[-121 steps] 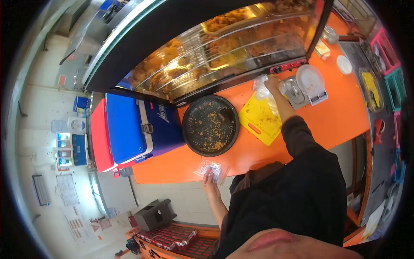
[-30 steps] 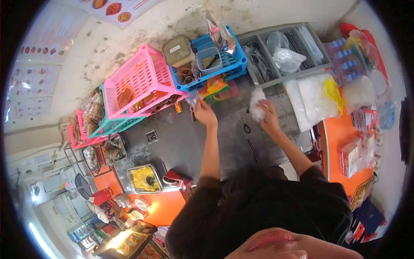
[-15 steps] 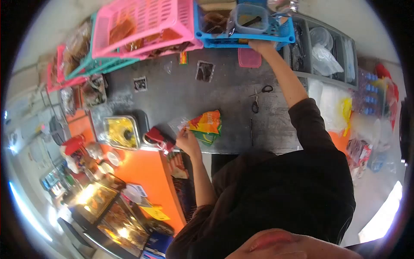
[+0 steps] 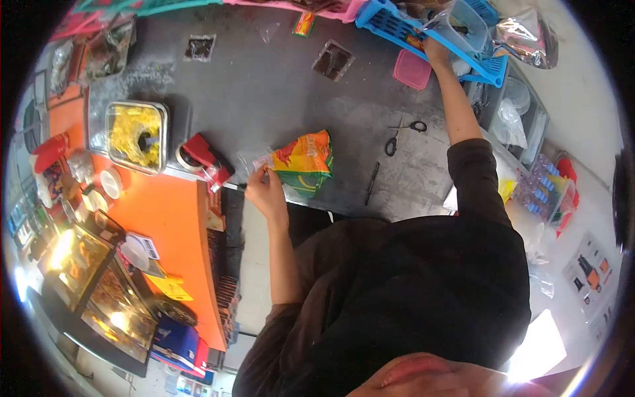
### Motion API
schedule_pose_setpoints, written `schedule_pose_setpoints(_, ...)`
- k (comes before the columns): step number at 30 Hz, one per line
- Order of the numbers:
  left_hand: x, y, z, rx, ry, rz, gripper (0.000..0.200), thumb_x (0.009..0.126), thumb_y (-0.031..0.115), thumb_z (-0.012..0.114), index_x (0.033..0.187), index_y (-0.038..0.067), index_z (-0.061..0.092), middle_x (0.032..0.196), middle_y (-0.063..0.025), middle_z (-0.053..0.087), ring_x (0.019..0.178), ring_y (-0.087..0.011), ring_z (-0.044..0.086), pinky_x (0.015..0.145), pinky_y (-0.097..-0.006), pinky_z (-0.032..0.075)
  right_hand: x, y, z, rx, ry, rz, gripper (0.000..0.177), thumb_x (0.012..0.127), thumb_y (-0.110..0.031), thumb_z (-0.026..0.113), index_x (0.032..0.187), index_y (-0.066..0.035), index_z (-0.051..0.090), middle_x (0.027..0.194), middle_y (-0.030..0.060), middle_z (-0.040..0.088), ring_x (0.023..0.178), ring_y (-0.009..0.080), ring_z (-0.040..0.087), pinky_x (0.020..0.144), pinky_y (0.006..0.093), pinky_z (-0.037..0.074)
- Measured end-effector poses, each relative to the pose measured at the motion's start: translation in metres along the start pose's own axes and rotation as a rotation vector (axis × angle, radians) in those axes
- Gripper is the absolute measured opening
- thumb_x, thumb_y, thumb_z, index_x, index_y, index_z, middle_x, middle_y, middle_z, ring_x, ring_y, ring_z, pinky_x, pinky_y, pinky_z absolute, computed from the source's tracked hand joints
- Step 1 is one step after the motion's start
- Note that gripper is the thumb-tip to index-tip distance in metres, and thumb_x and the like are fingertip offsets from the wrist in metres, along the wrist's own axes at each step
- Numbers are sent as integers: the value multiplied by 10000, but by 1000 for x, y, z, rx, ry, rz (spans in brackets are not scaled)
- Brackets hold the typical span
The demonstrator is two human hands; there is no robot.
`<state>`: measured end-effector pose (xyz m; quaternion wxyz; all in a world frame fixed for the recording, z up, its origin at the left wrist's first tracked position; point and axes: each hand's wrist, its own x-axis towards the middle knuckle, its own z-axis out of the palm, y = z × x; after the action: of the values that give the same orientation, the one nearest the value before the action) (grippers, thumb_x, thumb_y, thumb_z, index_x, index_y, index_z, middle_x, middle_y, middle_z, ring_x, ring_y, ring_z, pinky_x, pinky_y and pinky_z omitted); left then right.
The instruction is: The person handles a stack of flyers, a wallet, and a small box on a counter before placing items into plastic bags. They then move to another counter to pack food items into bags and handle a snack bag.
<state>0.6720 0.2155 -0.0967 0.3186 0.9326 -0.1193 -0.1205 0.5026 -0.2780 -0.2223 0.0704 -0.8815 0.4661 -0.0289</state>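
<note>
My left hand [image 4: 266, 192] is at the front edge of the dark metal table, its fingertips pinched on a small clear plastic bag [image 4: 249, 160]. Right beside those fingers lies an orange and green printed packet [image 4: 305, 159]. My right arm stretches to the back, where my right hand [image 4: 436, 51] reaches into the side of a blue basket [image 4: 390, 30]; its fingers are hidden there, near something orange-red. A clear plastic tub [image 4: 461, 30] sits in the basket above that hand. Beneath it a pink lid [image 4: 412, 69] lies on the table.
Black scissors [image 4: 401, 135] and a pen [image 4: 372, 184] lie on the table [image 4: 264, 86]. Two small dark-filled sachets [image 4: 333, 61] are farther back. To the left stand a red tape dispenser [image 4: 206, 159] and a metal tray of yellow food [image 4: 137, 135]. A grey divided bin [image 4: 529, 126] is at right.
The view has swung, so the table sits higher and the baskets are partly cut off. My right hand stays at the blue basket, which now looks tilted. My left hand remains by the printed packet.
</note>
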Motion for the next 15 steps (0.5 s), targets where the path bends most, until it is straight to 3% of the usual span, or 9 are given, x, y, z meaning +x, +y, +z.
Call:
schedule_pose_setpoints(2, 2, 4, -1, 24, 3, 6, 175, 793, 71, 606, 894, -58, 666, 678, -173, 627, 563, -232, 601, 549, -354, 453, 6, 7, 13, 62, -4, -30, 206, 808, -135, 518, 939, -4, 608, 855, 257, 616, 828, 418, 596, 748, 469, 473)
schedule_pose_setpoints(4, 3, 7, -2, -101, -30, -66, 169, 794, 63, 601, 897, -54, 668, 693, -177, 632, 566, -233, 604, 547, -350, 453, 7, 14, 17, 192, 130, -237, 261, 784, -169, 551, 985, -12, 607, 884, 261, 613, 860, 412, 595, 762, 469, 469)
schedule_pose_setpoints(5, 4, 13, -6, -55, -35, 3, 167, 799, 51, 595, 903, -58, 666, 710, -179, 637, 576, -232, 612, 548, -347, 454, 6, 19, 17, 141, 42, -108, 336, 789, -238, 590, 1052, -30, 611, 894, 260, 614, 881, 409, 596, 770, 465, 466)
schedule_pose_setpoints(6, 2, 15, -9, -55, -39, -9, 167, 799, 51, 595, 903, -58, 666, 710, -179, 637, 576, -232, 612, 548, -347, 454, -2, 16, 8, 135, 31, -112, 336, 789, -238, 590, 1052, -30, 611, 894, 260, 614, 881, 409, 596, 770, 465, 466)
schedule_pose_setpoints(8, 4, 19, -10, -59, -62, -52, 163, 803, 46, 594, 905, -58, 665, 732, -180, 642, 594, -232, 622, 552, -342, 459, -17, 2, -21, 173, 152, -58, 404, 795, -323, 621, 1103, -61, 608, 942, 229, 632, 903, 399, 599, 781, 455, 465)
schedule_pose_setpoints(9, 4, 18, -10, -60, -60, -52, 163, 803, 46, 594, 905, -58, 665, 732, -180, 642, 594, -232, 622, 552, -342, 459, -22, -2, -25, 101, 61, 54, 420, 791, -390, 639, 1069, -76, 630, 962, 206, 648, 926, 376, 610, 795, 427, 473)
schedule_pose_setpoints(12, 2, 11, -7, -41, -21, 28, 167, 800, 54, 602, 911, -52, 667, 751, -179, 645, 607, -245, 630, 559, -342, 462, -5, 1, -7, -272, -150, 80, 391, 798, -385, 626, 1042, -79, 639, 1004, 177, 650, 968, 344, 611, 828, 447, 471)
schedule_pose_setpoints(13, 3, 8, -6, -62, -34, 9, 170, 794, 64, 609, 908, -47, 670, 765, -182, 646, 632, -267, 635, 577, -351, 468, 0, -3, -6, -272, -149, 83, 391, 798, -385, 626, 1042, -79, 639, 1004, 177, 650, 968, 344, 611, 828, 447, 471)
schedule_pose_setpoints(15, 4, 7, -6, -77, -48, -9, 173, 788, 74, 616, 904, -41, 672, 778, -186, 647, 657, -289, 640, 595, -359, 473, 6, -14, 0, 157, -109, 38, 336, 779, -309, 650, 987, -45, 641, 974, 161, 662, 934, 331, 626, 830, 443, 470)
